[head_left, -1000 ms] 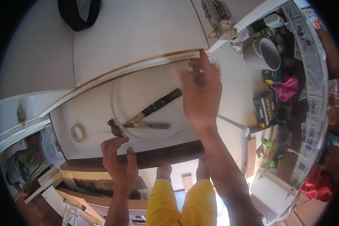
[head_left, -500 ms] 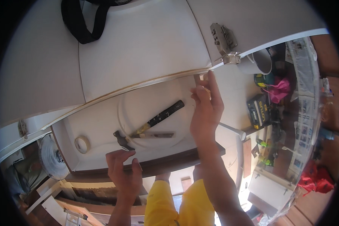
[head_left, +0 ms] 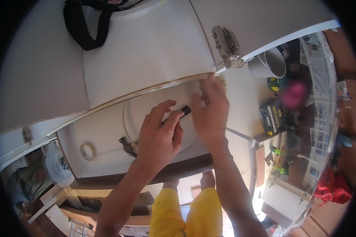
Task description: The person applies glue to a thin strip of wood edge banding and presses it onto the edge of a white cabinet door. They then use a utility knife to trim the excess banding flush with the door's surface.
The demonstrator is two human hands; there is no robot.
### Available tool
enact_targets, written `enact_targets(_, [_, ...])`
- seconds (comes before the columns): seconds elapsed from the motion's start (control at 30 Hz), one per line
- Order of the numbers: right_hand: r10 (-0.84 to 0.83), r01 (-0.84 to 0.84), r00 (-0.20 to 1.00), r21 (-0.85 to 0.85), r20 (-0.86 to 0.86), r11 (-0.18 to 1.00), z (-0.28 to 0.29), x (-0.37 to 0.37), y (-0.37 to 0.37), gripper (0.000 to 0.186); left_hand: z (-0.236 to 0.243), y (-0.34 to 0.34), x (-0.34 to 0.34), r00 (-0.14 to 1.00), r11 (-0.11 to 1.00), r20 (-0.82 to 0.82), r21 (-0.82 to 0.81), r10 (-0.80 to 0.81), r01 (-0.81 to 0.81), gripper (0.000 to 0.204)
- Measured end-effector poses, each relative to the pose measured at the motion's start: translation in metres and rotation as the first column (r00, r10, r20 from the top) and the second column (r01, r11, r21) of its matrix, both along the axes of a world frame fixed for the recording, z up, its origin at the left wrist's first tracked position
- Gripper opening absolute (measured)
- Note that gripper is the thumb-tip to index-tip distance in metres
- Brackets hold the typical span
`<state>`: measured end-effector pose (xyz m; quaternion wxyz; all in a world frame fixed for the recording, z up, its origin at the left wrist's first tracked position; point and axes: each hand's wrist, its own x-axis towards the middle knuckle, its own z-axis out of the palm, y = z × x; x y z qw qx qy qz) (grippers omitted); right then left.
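One clear change over the last half second: left hand [head_left: 160, 132] gone from the dark front edge of the drawer [head_left: 190, 164] and now up over its middle, above the handle of the hammer [head_left: 126, 145]; back of the hand upward, fingers bent and spread; one fingertip overlapping the black end of the handle — touching or merely hovering, impossible to tell from this angle. At the drawer's right end, far less shift; right hand [head_left: 209, 116] reaching up much as before, fingertips near the pale cabinet edge [head_left: 146, 91], fingers blurred; cannot tell whether pinching something or empty. Hammer lying aslant in the drawer, head toward the front, much of the handle masked by the left hand; apparently not lifted, judging by the head. Roll of tape [head_left: 88, 151] well apart at the left, untouched; slim flat tool, visible beside the hammer half a second ago, now out of sight behind the left hand. Meaning for the work, as a judgement: both hands now close together rather than spread, with the handle within the left's reach — but no grip proven.
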<state>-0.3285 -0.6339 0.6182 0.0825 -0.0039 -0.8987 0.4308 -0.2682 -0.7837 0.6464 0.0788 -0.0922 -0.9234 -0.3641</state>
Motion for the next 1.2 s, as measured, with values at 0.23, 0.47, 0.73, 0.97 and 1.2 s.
enact_targets(0.23, [-0.103, 0.271, 0.946, -0.574, 0.308, 0.772, 0.004, -0.006, 0.023, 0.049, -0.012, -0.002, -0.007, 0.997, 0.980, -0.009, -0.182, -0.081, 0.078, 0.040])
enact_targets(0.47, [-0.138, 0.289, 0.938, -0.496, 0.319, 0.819, 0.012, 0.008, 0.020, 0.045, -0.012, -0.009, 0.002, 1.000, 0.986, -0.015, -0.164, 0.013, -0.015, 0.038])
enact_targets(0.73, [0.231, -0.168, 0.948, -0.272, 0.220, 0.948, 0.019, 0.065, -0.018, 0.048, 0.008, -0.038, 0.096, 0.945, 0.961, 0.182, 0.016, 0.270, -0.277, 0.036])
enact_targets(0.97, [0.464, -0.375, 0.831, -0.308, 0.305, 0.874, 0.053, 0.146, -0.030, 0.048, 0.029, -0.061, 0.170, 0.649, 0.234, 0.716, 0.605, 0.259, -0.761, 0.036])
enact_targets(1.2, [0.654, -0.554, 0.684, -0.352, 0.323, 0.754, 0.135, 0.222, -0.030, 0.054, 0.078, -0.042, 0.215, 0.692, -0.372, 0.720, 0.630, -0.048, -0.681, 0.046])
